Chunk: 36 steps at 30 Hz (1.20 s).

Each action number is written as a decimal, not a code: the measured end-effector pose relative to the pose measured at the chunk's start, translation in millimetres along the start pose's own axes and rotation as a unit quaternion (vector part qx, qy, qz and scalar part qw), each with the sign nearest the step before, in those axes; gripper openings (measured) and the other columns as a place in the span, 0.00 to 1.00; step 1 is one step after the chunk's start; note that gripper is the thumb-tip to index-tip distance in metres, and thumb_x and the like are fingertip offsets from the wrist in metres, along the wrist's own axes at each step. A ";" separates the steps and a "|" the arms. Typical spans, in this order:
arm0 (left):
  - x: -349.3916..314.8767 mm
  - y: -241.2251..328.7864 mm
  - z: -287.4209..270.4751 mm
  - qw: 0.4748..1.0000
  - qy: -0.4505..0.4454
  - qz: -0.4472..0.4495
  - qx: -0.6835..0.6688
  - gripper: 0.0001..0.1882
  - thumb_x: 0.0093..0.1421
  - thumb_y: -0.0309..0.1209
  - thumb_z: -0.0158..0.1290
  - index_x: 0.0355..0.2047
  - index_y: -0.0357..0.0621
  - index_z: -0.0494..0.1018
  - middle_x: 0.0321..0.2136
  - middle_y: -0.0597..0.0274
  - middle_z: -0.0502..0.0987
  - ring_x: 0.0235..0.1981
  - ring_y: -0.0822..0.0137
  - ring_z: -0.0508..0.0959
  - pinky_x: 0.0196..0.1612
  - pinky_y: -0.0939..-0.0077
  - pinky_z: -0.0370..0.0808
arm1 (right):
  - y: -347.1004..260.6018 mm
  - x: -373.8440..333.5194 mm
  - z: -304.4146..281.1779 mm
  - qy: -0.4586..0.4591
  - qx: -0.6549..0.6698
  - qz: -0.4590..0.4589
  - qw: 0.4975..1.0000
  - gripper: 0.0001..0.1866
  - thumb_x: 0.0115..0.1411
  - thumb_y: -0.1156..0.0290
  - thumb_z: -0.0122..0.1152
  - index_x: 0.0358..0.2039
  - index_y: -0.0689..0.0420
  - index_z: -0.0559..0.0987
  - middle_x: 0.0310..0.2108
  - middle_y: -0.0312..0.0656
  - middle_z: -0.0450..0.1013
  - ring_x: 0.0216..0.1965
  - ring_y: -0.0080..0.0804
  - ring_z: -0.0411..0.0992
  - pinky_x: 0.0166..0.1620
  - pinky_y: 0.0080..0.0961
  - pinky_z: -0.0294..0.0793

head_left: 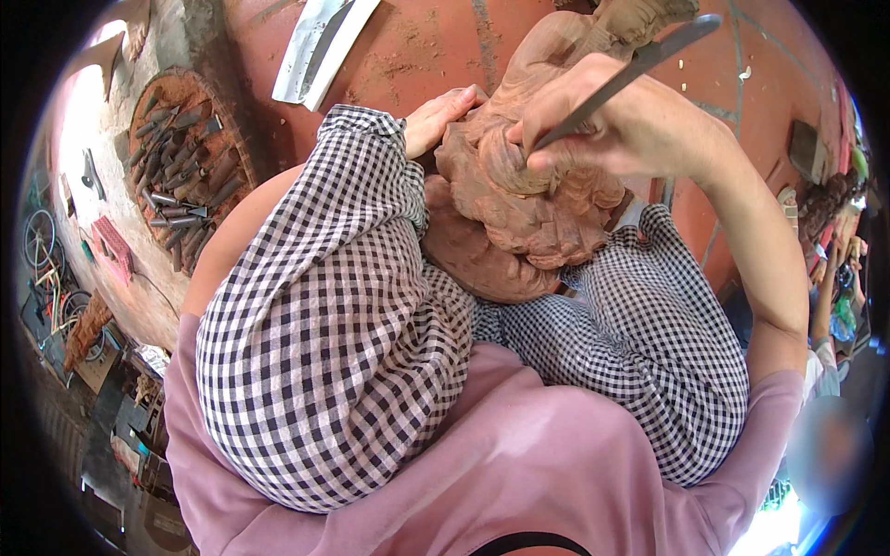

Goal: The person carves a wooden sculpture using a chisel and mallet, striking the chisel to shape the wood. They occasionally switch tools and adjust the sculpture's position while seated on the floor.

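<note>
Head view: my right hand (pixel 630 125) has its fingers closed around a long metal carving tool (pixel 623 82), tip on the reddish wood carving (pixel 528 199) just beneath them. My left hand (pixel 440 119) lies flat, fingers extended, against the carving's left side, between my checkered knees (pixel 324 315).

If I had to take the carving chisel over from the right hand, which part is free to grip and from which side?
Probably the bare upper shaft of the carving chisel, approached from the upper right. The right hand wraps its lower end, where the tip meets the reddish wood carving. The shaft slants up and away, clear of the left hand steadying the carving.
</note>
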<state>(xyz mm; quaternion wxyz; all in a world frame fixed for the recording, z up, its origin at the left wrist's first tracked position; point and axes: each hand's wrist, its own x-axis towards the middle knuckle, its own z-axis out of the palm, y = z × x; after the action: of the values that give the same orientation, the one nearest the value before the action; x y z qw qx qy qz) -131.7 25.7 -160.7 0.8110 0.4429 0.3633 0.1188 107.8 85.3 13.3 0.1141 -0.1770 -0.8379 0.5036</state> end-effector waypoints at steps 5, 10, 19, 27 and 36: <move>3.4 -12.0 -3.1 0.999 0.020 0.019 0.045 0.38 0.67 0.61 0.28 0.55 0.38 0.67 0.56 0.50 0.67 0.58 0.57 0.65 0.62 0.63 0.59 | -3.4 -6.9 1.1 0.007 -0.002 -0.027 1.000 0.08 0.53 0.72 0.65 0.31 0.63 0.78 0.25 0.44 0.75 0.29 0.40 0.75 0.31 0.30 0.73; 4.2 -4.8 0.2 0.999 0.028 0.002 0.029 0.36 0.67 0.59 0.29 0.53 0.39 0.67 0.54 0.51 0.68 0.57 0.58 0.66 0.62 0.63 0.59 | -4.1 -4.6 1.1 0.008 -0.001 0.009 1.000 0.07 0.54 0.74 0.65 0.27 0.63 0.76 0.26 0.43 0.77 0.30 0.41 0.77 0.33 0.30 0.76; 5.1 -6.3 -3.0 0.999 0.014 0.019 0.028 0.32 0.69 0.56 0.30 0.50 0.40 0.69 0.51 0.54 0.70 0.55 0.60 0.67 0.60 0.65 0.60 | -9.4 -1.0 1.4 0.010 -0.025 -0.037 0.999 0.08 0.51 0.74 0.66 0.29 0.63 0.76 0.28 0.46 0.77 0.31 0.44 0.76 0.32 0.34 0.76; 1.9 -3.4 -4.9 0.999 0.001 0.032 0.023 0.31 0.69 0.54 0.30 0.50 0.40 0.68 0.51 0.55 0.70 0.54 0.61 0.68 0.60 0.66 0.60 | -20.8 -1.4 2.8 -0.039 -0.097 -0.016 0.994 0.04 0.54 0.75 0.63 0.28 0.60 0.77 0.26 0.44 0.73 0.29 0.41 0.73 0.30 0.33 0.71; 3.0 -17.8 -8.9 0.999 0.028 0.005 0.046 0.31 0.70 0.53 0.30 0.54 0.39 0.67 0.55 0.54 0.69 0.57 0.59 0.67 0.61 0.65 0.59 | -19.2 -11.6 5.1 -0.059 -0.080 0.014 0.995 0.09 0.45 0.76 0.63 0.29 0.59 0.76 0.34 0.39 0.72 0.33 0.44 0.74 0.33 0.35 0.74</move>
<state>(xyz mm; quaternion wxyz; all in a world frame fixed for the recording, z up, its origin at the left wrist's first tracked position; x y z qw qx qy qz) -138.1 22.6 -179.6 0.7788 0.4780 0.3886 0.1180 113.0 68.1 27.7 0.0429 -0.1673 -0.8783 0.4458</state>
